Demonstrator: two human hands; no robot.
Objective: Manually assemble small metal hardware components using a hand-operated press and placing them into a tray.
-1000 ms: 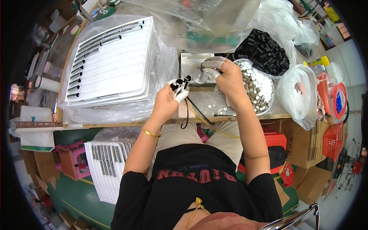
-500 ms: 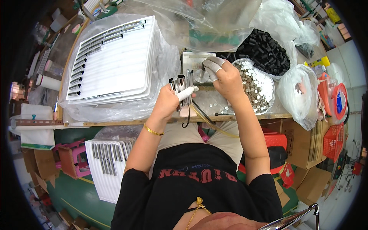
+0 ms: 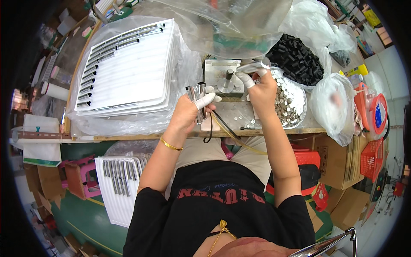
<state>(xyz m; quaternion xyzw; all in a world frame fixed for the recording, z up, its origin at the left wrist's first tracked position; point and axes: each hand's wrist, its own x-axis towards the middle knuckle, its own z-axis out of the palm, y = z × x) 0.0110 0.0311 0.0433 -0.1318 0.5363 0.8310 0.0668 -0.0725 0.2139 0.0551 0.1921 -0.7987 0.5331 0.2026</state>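
Note:
My left hand point(image 3: 187, 110), with white finger covers, is closed around a few shiny chrome tubes point(image 3: 202, 91) held roughly upright over the table's near edge. My right hand point(image 3: 263, 92), its fingertips also covered, grips another chrome tube point(image 3: 249, 67), tilted sideways and slightly blurred. Just left of that hand stands a metal fixture point(image 3: 217, 66) with a round disc, and a black plastic sleeve point(image 3: 229, 73) rises upright from it. Beside my right wrist is a clear tub point(image 3: 305, 107) of small silvery round pieces point(image 3: 291, 96).
Black sleeves point(image 3: 295, 60) lie heaped in a plastic bag behind the tub. At left, stacked white foam trays point(image 3: 128, 68) carry chrome tubes. Another tray stack point(image 3: 117, 201) stands below the table. A knotted clear bag point(image 3: 334, 107) hangs at the right edge. A black cable point(image 3: 227, 122) crosses the near edge.
My right hand has left the fixture, moving slightly right, and now holds a chrome tube. The black sleeve it covered shows upright on the fixture. My left hand holds fewer tubes.

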